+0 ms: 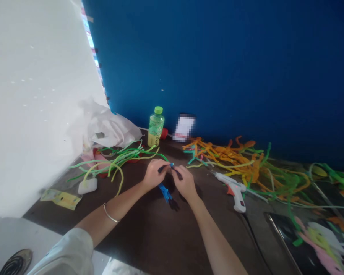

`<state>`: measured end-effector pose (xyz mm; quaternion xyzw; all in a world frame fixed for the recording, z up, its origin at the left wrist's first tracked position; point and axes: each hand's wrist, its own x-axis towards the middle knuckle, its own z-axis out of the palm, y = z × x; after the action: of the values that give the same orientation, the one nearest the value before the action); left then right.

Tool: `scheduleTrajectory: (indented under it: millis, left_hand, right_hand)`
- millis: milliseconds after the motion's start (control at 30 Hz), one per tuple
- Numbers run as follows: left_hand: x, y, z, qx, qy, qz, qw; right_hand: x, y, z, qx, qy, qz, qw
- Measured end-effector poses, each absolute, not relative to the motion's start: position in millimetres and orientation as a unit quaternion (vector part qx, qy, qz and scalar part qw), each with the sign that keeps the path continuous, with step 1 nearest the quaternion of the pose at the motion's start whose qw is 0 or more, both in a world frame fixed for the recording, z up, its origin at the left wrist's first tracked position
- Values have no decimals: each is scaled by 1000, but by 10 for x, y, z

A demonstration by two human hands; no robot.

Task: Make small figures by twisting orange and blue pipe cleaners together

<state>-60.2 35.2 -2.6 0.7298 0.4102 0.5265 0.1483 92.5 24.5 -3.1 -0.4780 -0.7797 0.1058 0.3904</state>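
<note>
My dark tabletop [149, 233] meets a blue wall [232, 65], with a white panel [31, 95] crowding the left. My left hand [154, 175] and right hand [186, 185] pinch a blue pipe cleaner [165, 192] above it — a hot glue gun [232, 191] lies to the right.

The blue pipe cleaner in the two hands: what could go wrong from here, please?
The glue gun lies near the right hand, with its nozzle close to the yellow pipe cleaners. If it is hot, it could burn skin or strands. Its black cord runs along the table, so an arm might catch it. The blue pipe cleaner may also have a sharp wire end that could prick the left hand.
</note>
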Motion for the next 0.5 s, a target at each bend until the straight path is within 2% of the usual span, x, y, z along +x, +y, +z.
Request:
scheduleTrajectory:
  millis: [133, 300, 500]
  left_hand:
    - [-608, 350, -33, 726, 407, 537, 139]
    - [-608, 357, -55, 738, 402, 529, 123]
    - [-604, 372, -84, 773, 384, 496, 95]
  right_hand:
    - [949, 236, -16, -458, -811, 25, 363]
    - [976, 213, 24, -436, -813, -61, 380]
    - [1031, 221, 22, -430, -815, -90, 378]
